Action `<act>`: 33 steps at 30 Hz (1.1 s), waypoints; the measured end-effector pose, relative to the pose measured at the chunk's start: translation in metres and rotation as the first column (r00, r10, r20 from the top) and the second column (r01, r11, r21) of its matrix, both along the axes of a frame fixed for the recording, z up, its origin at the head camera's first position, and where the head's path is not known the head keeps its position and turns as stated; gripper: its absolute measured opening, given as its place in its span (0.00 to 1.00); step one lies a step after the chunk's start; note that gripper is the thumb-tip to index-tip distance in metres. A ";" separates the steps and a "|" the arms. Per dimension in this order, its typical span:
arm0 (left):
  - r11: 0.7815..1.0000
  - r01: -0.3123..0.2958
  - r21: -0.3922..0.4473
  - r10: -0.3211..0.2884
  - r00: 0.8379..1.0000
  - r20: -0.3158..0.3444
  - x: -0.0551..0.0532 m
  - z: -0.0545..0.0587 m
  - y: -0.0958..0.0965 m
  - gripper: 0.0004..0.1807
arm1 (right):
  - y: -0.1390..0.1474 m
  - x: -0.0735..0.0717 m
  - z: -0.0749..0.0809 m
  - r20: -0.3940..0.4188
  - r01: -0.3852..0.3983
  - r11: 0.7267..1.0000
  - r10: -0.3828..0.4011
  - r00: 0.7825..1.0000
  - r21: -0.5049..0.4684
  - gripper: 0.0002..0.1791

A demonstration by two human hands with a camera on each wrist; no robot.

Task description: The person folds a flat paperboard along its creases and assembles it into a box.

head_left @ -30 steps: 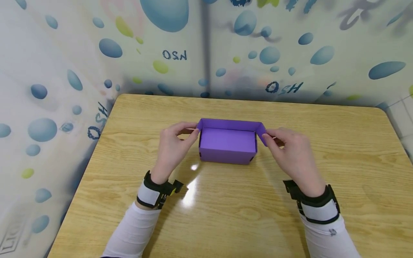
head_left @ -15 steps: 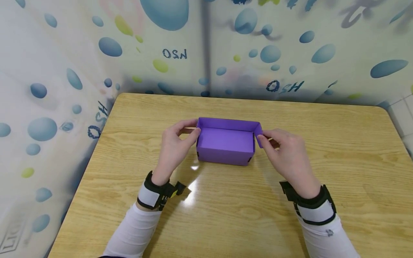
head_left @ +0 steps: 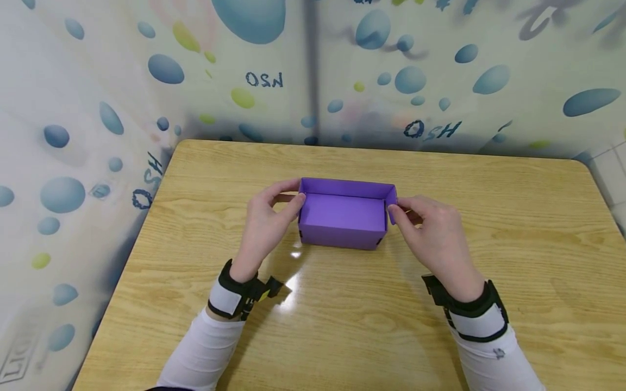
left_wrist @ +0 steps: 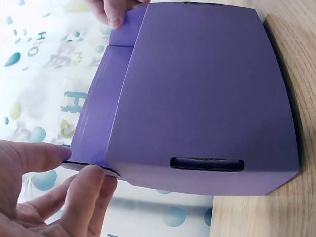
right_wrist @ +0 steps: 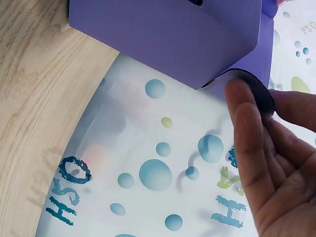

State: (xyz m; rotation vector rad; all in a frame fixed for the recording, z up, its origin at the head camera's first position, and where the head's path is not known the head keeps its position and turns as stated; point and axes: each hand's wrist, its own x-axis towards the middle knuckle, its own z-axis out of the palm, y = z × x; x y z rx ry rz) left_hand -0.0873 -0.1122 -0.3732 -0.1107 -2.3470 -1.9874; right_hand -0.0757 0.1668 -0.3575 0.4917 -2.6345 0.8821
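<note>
A purple cardboard box (head_left: 342, 237) stands on the wooden table, its front wall facing me and its lid raised at the back. Side flaps come forward from the lid at both ends. My left hand (head_left: 264, 225) pinches the left flap between thumb and fingers; the left wrist view shows that flap (left_wrist: 91, 167) edge-on, with a dark slot in the box wall nearby. At the other end, my right hand (head_left: 436, 239) pinches the right flap (head_left: 392, 216), whose rounded dark edge (right_wrist: 256, 89) shows in the right wrist view. That flap stands slightly outside the box's side wall.
The wooden table (head_left: 352, 331) extends around the box on all sides. Behind it and to the left hangs a pale sheet (head_left: 440, 98) printed with blue and green drops and lettering. White tiles (head_left: 608, 174) show at the far right.
The lid's right flap has swung inward, closer to the box side, with my right hand moving left. Box and left hand shifted only slightly; over the last half second little differs.
</note>
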 end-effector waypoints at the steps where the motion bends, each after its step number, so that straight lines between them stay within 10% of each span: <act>1: 1.000 0.000 -0.003 0.000 1.000 -0.001 0.000 0.001 0.000 0.17 | 0.000 0.000 0.000 -0.002 0.001 1.000 -0.001 1.000 0.000 0.07; 33: 0.995 -0.006 -0.102 0.000 0.998 -0.057 0.002 0.001 0.003 0.15 | -0.002 0.001 0.000 0.071 0.039 0.996 -0.033 0.997 -0.079 0.08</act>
